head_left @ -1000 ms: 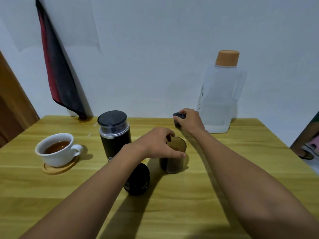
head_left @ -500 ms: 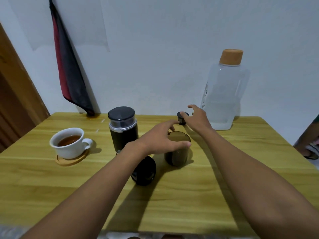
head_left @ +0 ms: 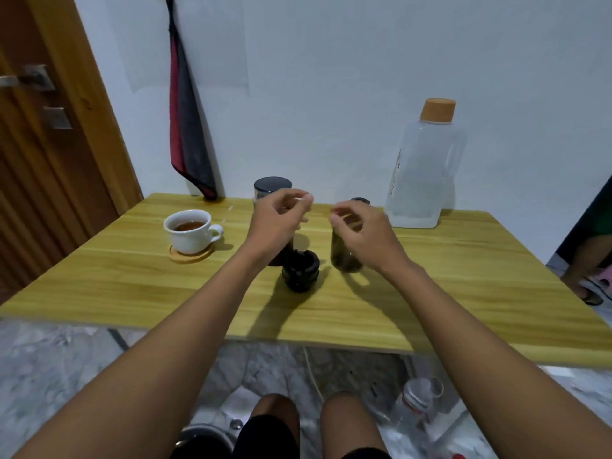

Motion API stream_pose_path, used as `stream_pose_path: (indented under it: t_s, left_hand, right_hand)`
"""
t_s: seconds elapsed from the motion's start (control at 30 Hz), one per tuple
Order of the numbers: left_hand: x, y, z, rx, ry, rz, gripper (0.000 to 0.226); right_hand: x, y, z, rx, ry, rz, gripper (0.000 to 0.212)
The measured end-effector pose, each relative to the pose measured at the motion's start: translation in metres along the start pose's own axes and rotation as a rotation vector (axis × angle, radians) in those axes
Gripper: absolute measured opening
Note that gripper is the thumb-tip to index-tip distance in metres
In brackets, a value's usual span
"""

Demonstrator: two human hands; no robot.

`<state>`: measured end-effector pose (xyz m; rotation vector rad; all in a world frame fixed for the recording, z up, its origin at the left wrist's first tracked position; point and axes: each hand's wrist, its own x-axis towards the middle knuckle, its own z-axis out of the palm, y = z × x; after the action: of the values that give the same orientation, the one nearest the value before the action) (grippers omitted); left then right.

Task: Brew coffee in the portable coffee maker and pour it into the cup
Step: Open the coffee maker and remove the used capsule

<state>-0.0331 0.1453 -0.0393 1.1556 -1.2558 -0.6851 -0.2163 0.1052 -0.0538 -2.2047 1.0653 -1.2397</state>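
Note:
The black portable coffee maker body [head_left: 272,188] with a clear band stands mid-table, mostly hidden behind my left hand [head_left: 280,218], which hovers in front of it with loosely curled fingers and holds nothing. A round black part [head_left: 300,271] sits on the table just in front. A dark translucent cup [head_left: 344,255] stands to its right, partly covered by my right hand [head_left: 362,231], raised above it, fingers apart, empty. A small black cap [head_left: 360,201] rests behind that hand. The white cup [head_left: 190,231] with brown liquid sits on a wooden coaster at the left.
A large clear plastic water jug [head_left: 424,170] with an orange lid stands at the back right by the wall. A dark red-edged cloth [head_left: 187,127] hangs at the back left. The table's front edge [head_left: 298,339] lies close; a bottle [head_left: 415,402] lies on the floor below.
Both hands have let go and lifted off: the left off the dark cup, the right off the small black cap. The view has pulled back and tilted down, showing the floor and my knees.

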Motion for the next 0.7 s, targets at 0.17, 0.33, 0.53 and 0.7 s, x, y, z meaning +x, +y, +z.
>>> stream_pose_path:
  t_s: [0.17,0.33,0.53,0.7]
  left_hand:
    - [-0.025,-0.014,-0.027,0.055,0.477,0.112,0.011]
    - [-0.029,-0.042,-0.045,0.167,0.365,-0.127,0.045]
    - [0.002,-0.059,-0.048,0.25,0.06,-0.322,0.096]
    - [0.026,-0.07,-0.042,0.209,-0.035,-0.337,0.097]
  right_hand:
    - [-0.035,-0.011,0.035,-0.151,-0.387,0.282,0.096]
    - [-0.044,-0.001,0.064,-0.181,-0.381,0.355,0.113]
    - [-0.037,0.009,0.065,-0.046,-0.29,0.363,0.092]
    - [-0.031,0.011,0.058,0.041,-0.263,0.358,0.079]
